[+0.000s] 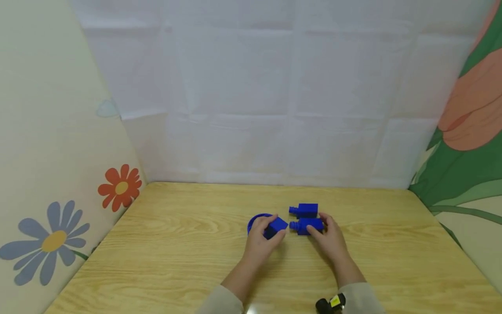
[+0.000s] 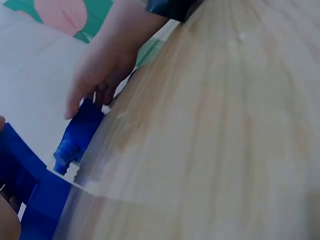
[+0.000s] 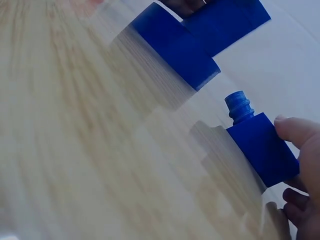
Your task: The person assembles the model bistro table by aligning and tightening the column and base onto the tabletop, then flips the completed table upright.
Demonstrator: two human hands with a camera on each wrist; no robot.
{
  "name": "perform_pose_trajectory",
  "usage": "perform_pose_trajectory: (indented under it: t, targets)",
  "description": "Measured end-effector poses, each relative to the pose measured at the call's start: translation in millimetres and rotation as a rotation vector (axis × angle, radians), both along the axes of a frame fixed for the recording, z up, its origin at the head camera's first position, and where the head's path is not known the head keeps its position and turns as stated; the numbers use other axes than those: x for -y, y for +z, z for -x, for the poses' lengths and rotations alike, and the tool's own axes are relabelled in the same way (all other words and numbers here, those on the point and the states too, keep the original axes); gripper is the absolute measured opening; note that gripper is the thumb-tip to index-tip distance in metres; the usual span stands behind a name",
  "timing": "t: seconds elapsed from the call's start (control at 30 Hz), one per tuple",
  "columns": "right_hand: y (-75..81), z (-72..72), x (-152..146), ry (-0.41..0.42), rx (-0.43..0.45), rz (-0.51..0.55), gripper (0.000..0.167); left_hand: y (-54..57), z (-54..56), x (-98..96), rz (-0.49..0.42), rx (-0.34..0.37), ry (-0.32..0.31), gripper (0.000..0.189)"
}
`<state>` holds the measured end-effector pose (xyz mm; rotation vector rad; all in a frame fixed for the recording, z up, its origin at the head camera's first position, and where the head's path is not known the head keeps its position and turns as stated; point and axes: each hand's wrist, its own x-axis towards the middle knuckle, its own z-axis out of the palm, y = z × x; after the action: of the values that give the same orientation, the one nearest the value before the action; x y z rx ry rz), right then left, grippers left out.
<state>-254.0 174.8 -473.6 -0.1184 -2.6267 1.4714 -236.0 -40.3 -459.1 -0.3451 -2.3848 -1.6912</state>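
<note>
My left hand (image 1: 259,240) grips a blue square-sided block (image 1: 277,226) between thumb and fingers, tilted over a shallow round blue dish (image 1: 249,226). The dish's low side wall (image 3: 172,47) shows in the right wrist view, with the block (image 3: 232,22) overlapping it. To the right, my right hand (image 1: 332,240) pinches the body of a blue square bottle (image 1: 310,226). This bottle (image 3: 262,150) lies on its side, its ridged neck (image 3: 239,106) pointing left toward the dish. My left palm hides part of the dish.
A second blue square bottle (image 1: 308,210) lies just behind the held one, neck also to the left. The wood-grain table (image 1: 188,253) ends at a white cloth (image 1: 243,109) behind. Flower-painted walls flank both sides. A black device (image 1: 330,302) sits at my right sleeve.
</note>
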Motion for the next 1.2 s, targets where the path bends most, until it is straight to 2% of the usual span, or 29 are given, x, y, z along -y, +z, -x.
perform_pose_trajectory:
  t: [0.1,0.37,0.5,0.73,0.87,1.0,1.2]
  targets:
    - [0.2,-0.6,-2,0.014,0.021,-0.021,0.07,-1.2,0.6,10.2,-0.045,0.007,-0.023,0.047]
    - [-1.2,-0.7,-3,0.027,0.035,-0.039,0.07,-0.9,-1.0,28.1,-0.186,0.088,-0.05,0.037]
    - [1.0,-1.7,-4,0.04,0.044,-0.049,0.069,-0.5,-1.8,35.8,-0.214,0.069,-0.084,0.031]
    - [2.8,-3.3,-3,0.068,0.014,-0.095,0.061,-2.5,-1.3,43.2,-0.288,-0.023,-0.162,0.027]
    - [1.4,-2.6,-4,0.068,0.005,-0.118,0.055,-2.2,-2.2,41.2,-0.29,-0.013,-0.124,0.028]
    - [1.6,-2.3,-4,0.065,-0.004,-0.137,0.054,-1.4,-3.1,34.6,-0.25,0.024,-0.035,0.034]
    - [1.4,-2.4,-3,0.057,-0.039,-0.135,0.047,-4.0,-3.2,23.0,-0.14,0.049,0.113,0.054]
